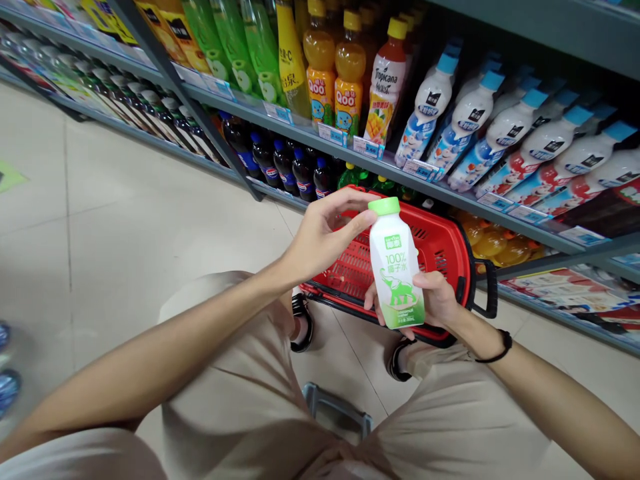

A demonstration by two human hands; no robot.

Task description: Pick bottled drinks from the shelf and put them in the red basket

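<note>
A white and green coconut water bottle (397, 267) with a light green cap (384, 206) is held nearly upright above a red shopping basket (440, 233). My right hand (434, 300) wraps round its lower part, thumb on the front and fingers behind. At the top, my left hand (333, 230) has its thumb and fingers on the cap. Inside the basket I see only the slotted red floor and walls; the bottle and my hands cover part of it.
Shelves with drink bottles run across the front: Qoo bottles (349, 83), a Tropicana bottle (385, 87) and white blue-capped bottles (467, 117). Cola bottles (270, 160) stand lower down. The basket's black handle (487, 290) juts out right. A grey stool (337, 403) shows between my legs.
</note>
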